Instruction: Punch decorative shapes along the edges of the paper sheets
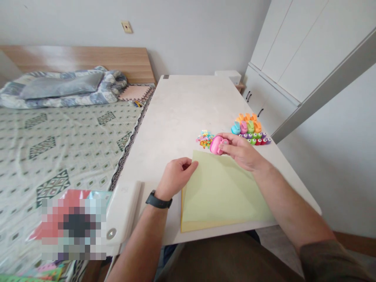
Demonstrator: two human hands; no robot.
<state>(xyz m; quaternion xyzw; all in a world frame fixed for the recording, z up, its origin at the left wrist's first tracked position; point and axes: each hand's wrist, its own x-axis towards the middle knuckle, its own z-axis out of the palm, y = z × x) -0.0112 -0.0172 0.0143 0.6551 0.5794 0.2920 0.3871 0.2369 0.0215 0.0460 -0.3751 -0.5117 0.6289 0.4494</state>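
My right hand [242, 152] grips a pink craft punch [216, 145] just above the far edge of a pale green sheet of paper [223, 196]. At the sheet's far left corner, my left hand [178, 175] pinches the paper between thumb and fingers. A yellow sheet edge [202, 226] peeks out beneath the green one. Beyond the pink punch lies a small heap of colourful paper cut-outs [205, 138]. Larger punches [247, 126] in orange, blue, pink and green stand to the right, with several small punches [257, 140] in front of them, partly hidden by my right hand.
The white table [188, 105] reaches to the back wall. A long white device [125, 211] sits along its left edge. Left of that is a bed [88, 125] with plastic-wrapped coloured paper [79, 194] on it. A white cabinet [282, 66] stands at the right.
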